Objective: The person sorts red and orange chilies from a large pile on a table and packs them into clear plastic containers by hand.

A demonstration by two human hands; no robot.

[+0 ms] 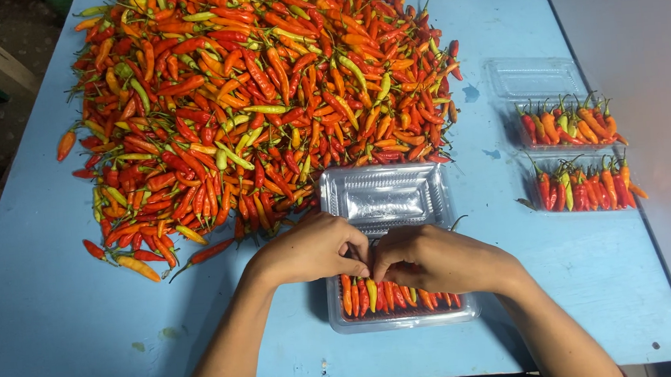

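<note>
Chilies point(396, 295) lie in a row inside the clear plastic tray point(400, 317) at 6 o'clock on the blue table point(42, 315). Left hand point(312, 248) and right hand point(429, 257) meet together over them, fingertips pinching the chilies. Big chili pile point(257, 99) is at 11 o'clock, two filled trays point(576, 157) at 3 o'clock.

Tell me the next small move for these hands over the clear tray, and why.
Probably press the row flat: both the left hand and right hand rest on red, orange and green chilies lined up in the clear plastic clamshell tray, whose hinged lid stands open.
</note>
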